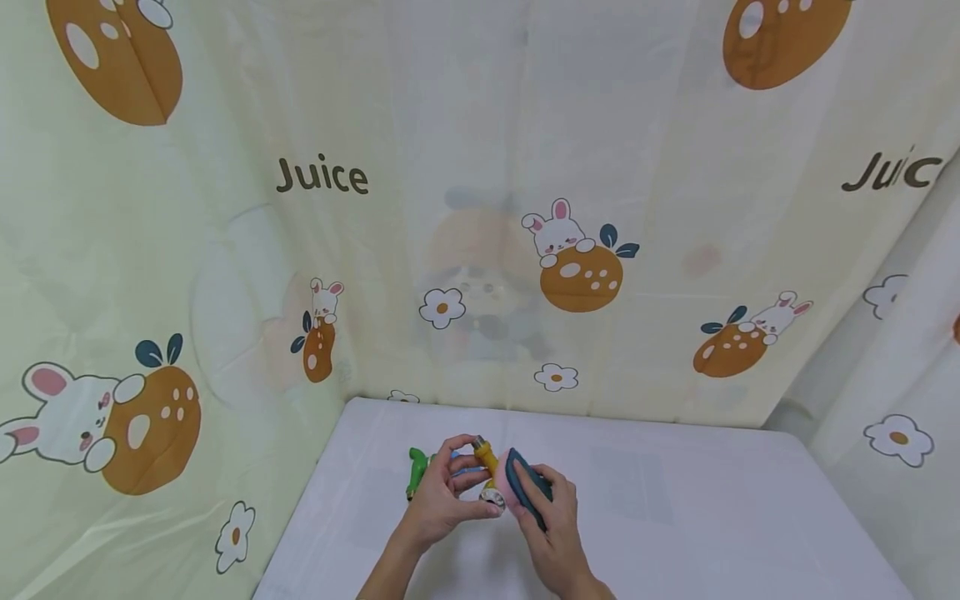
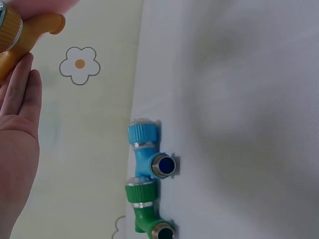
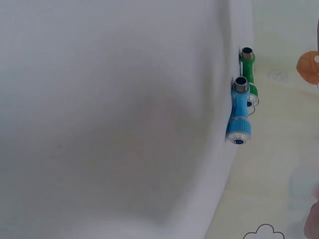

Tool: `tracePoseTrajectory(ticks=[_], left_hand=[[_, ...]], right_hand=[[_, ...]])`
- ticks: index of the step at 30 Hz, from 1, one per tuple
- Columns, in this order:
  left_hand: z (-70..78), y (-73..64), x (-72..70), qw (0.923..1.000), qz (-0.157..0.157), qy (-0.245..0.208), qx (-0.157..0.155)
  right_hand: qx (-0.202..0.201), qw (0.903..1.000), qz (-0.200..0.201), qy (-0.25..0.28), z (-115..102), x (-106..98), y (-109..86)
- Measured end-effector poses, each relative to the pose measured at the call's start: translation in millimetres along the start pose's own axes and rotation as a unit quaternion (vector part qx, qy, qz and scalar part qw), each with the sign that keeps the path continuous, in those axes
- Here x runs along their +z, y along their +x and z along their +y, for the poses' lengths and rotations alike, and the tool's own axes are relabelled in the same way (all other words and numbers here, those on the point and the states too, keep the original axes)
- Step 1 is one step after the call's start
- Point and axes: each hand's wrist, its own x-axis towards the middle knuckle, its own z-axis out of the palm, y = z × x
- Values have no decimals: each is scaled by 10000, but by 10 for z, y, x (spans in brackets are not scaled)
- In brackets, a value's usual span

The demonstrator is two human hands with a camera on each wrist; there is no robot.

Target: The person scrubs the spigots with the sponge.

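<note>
My left hand (image 1: 438,504) holds a yellow angle valve (image 1: 487,457) with a metal threaded end up and a silvery round end near the thumb. A pink and dark teal sponge (image 1: 531,493) is gripped in my right hand (image 1: 558,537), its pink face against the valve. Both are raised over the table. In the left wrist view, part of the yellow valve (image 2: 32,32) shows above the left fingers. Beyond the left hand a blue valve (image 2: 144,155) and a green valve (image 2: 144,211) lie on the table, side by side. Only a sliver of the right hand appears in the right wrist view.
A white-covered table (image 1: 675,517) spreads under the hands. Behind it and at both sides hang pale curtains (image 1: 480,125) printed with rabbits, oranges and flowers. The blue and green valves lie close to the table's far left edge.
</note>
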Motion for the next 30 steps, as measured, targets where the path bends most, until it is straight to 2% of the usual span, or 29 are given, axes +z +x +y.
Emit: tracePoseTrajectory(ticks=[6,11,17,24,27,30], left_hand=[[29,-18,16,9998,-21,193,-31],[40,-39,35,9996,99,261,-41],[24,-37,42,9994,80,328,-105],[15,-40,59,9994,-52,321,-124],[6,-31,69,9995,41,302,-109],[5,-14,65,9994,278,183,-120]], right_hand=[[47,9993,19,-372,24,9,93],[193,9975,55,-677,12,6,163],[960,9931,-320,-598,25,-58,252],[1858,9767,-996,-411,67,-138,337],[1962,9756,-929,-335,62,-169,330],[2032,9768,-673,51,70,-184,291]])
